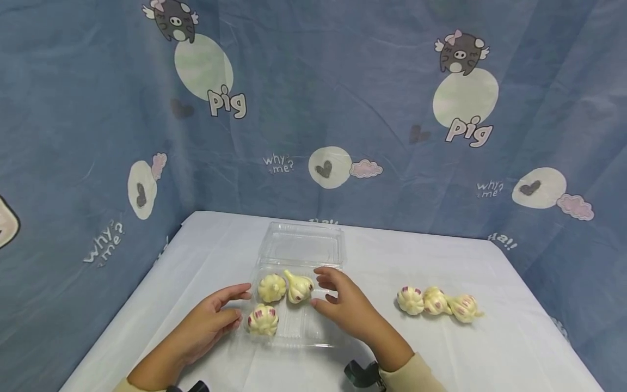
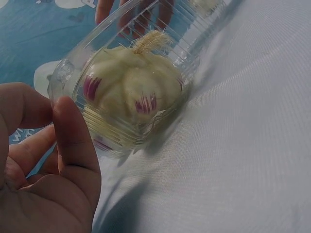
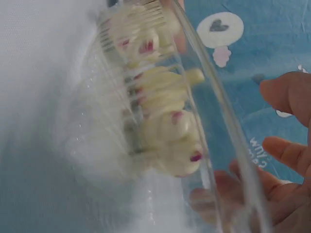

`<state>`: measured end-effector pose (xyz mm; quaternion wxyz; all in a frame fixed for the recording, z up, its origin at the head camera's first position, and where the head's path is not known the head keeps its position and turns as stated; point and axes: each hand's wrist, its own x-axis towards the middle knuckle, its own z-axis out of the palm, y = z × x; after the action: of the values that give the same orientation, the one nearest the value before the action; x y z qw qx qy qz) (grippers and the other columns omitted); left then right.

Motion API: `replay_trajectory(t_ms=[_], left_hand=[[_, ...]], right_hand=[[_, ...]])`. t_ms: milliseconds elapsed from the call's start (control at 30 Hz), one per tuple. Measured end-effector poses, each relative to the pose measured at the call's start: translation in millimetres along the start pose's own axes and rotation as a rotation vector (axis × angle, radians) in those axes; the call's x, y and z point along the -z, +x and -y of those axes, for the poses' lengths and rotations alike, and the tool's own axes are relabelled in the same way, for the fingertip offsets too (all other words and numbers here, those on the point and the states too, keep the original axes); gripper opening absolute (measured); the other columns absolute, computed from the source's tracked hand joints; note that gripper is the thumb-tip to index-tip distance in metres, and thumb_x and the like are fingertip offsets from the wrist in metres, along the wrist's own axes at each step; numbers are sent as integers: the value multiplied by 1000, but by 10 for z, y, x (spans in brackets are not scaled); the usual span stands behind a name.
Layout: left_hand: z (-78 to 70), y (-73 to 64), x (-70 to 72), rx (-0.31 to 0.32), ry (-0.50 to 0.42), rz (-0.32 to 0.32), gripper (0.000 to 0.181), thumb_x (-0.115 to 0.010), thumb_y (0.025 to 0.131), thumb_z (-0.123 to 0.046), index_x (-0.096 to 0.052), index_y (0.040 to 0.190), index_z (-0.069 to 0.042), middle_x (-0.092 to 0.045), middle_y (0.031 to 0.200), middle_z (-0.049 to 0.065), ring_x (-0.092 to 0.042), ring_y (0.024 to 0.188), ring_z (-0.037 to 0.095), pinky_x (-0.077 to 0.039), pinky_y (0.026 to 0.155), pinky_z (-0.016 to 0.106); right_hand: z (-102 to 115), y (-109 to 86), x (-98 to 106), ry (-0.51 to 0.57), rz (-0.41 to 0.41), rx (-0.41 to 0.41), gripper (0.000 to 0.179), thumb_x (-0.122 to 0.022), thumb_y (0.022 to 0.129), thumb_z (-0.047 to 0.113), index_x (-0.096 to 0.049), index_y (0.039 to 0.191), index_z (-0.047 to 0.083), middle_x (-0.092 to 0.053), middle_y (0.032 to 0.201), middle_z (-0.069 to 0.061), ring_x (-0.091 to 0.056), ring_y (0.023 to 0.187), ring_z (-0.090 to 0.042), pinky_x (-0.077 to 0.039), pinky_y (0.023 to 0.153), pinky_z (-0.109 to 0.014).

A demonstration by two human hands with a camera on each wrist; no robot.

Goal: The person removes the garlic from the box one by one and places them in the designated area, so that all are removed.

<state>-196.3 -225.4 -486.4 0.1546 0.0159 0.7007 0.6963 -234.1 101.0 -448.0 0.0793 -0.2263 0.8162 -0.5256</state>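
Observation:
A clear plastic clamshell box (image 1: 313,332) lies on the table with its lid (image 1: 305,243) folded back. Inside sit three garlic bulbs: a pale one (image 1: 271,288) at the back left, a long-necked one (image 1: 299,287) beside it, and a purple-streaked one (image 1: 263,320) at the front left. My left hand (image 1: 210,324) is at the box's left side, fingers loosely extended; its fingertips overlap the rim (image 2: 73,80) in the left wrist view. At the right side, my right hand (image 1: 350,305) hovers with relaxed, spread fingers and holds nothing, near the long-necked bulb.
On the white table (image 1: 529,337), to the right, three more garlic bulbs lie in a row: a left one (image 1: 410,300), a middle one (image 1: 435,301) and a right one (image 1: 463,308). A blue printed curtain (image 1: 382,71) hangs behind and at both sides.

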Motion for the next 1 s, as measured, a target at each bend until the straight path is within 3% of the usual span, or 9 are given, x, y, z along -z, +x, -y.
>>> replay_trajectory(t_ms=[267, 1000], left_hand=[[8, 31, -3, -23, 2, 14, 68, -63, 99, -5, -36, 161, -3, -40, 152, 20, -56, 83, 11, -54, 73, 23], [-22, -2, -4, -29, -12, 20, 69, -63, 100, -5, -33, 162, -1, -40, 151, 22, -56, 83, 9, -55, 75, 22]], right_hand=[[35, 83, -73, -56, -50, -44, 56, -74, 94, 13, -54, 147, 9, -51, 150, -22, -50, 142, -39, -48, 112, -55], [29, 247, -301, -267, -72, -107, 63, -79, 92, 28, -55, 147, 10, -56, 144, -18, -58, 130, -35, -52, 100, -54]])
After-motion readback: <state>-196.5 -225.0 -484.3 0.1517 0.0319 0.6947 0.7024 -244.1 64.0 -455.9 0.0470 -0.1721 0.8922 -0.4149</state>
